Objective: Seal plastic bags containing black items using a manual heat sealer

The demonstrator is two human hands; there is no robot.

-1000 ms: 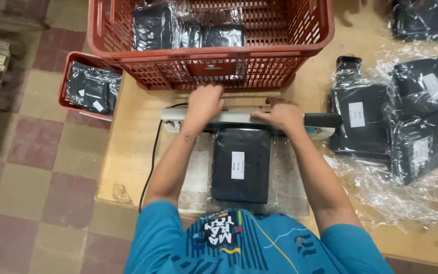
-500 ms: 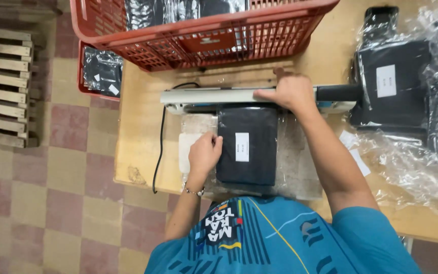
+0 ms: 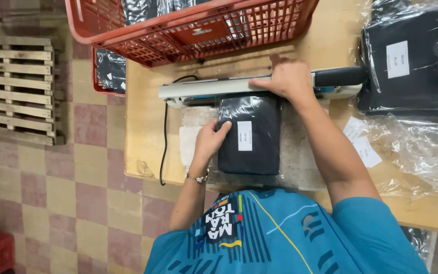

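- Bagged black garment [image 3: 249,134], top edge hidden under sealer bar [image 3: 214,89].
- Left hand [image 3: 210,142] flat, open, touching garment's left edge.
- Right hand [image 3: 287,78] pressing the bar, grip unclear.

Bagged black garment [image 3: 249,134]: near front edge of table [image 3: 143,127], clear wrap, white rectangular label [image 3: 245,135].
Second black pack [image 3: 406,61]: table's right end, white label [image 3: 397,59].
Loose white slips [image 3: 362,143]: right of centre.
Black packs in red basket [image 3: 204,30]: back edge.
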